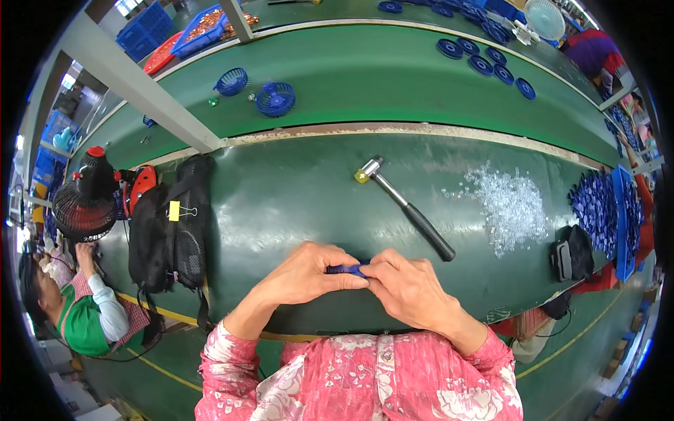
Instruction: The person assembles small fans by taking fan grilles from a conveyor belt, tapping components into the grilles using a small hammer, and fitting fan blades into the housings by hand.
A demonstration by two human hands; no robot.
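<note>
grips a small dark-blue, plastic-looking piece [342, 269] between bare left hand [302, 272] and right hand [411, 286], near-left of the yellow-tipped, black-handled metal hammer [410, 210], likely pinched at both ends for steadiness.

Lettering or numbers — none legible.

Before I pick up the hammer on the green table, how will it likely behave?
The hammer is probably heavy toward one end, since its metal head sits at the tip of a slender shaft. It should feel stiff, because that shaft looks like straight metal. Pushed, it may pivot rather than roll, as the head sticks out crosswise.
</note>
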